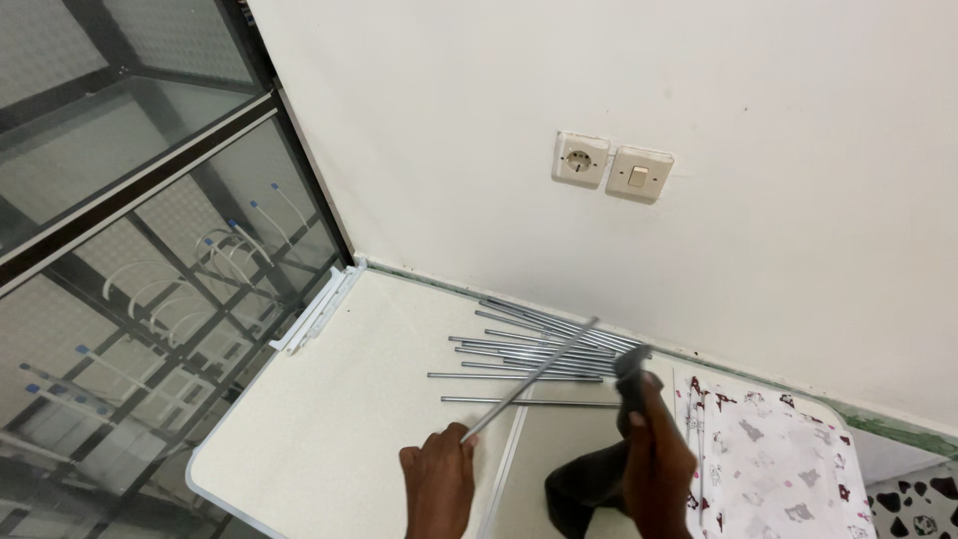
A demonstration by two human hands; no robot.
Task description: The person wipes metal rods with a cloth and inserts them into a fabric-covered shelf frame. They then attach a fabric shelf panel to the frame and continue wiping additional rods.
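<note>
Below, left hand (439, 479) grips a metal rod (534, 376); right hand (654, 464) clutches a black connector (632, 369).

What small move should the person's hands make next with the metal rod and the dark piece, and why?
Probably bring the rod in the left hand to the dark piece in the right hand. The rod is lifted at a slant above the loose rods on the white table, its far end close to that piece but seemingly not joined.
</note>
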